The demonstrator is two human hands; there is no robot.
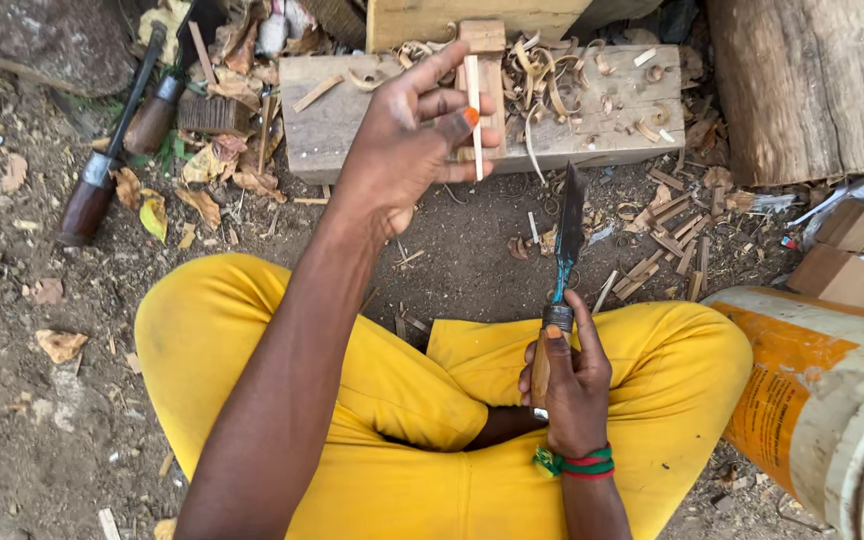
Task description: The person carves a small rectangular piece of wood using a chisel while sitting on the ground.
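Left hand (407, 140) pinching a thin wood sliver (474, 115): light, brittle, best gripped mid-length. Right hand (572, 385) closed round knife (560, 290) handle, blade up.

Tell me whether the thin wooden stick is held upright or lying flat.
Upright. The left hand pinches the thin wooden stick between its fingertips, lifted in front of the wooden block, its length running top to bottom in the head view.

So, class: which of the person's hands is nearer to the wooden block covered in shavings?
Left. The left hand holds a thin wood strip right over the wooden block; the right hand grips a knife down at the lap.
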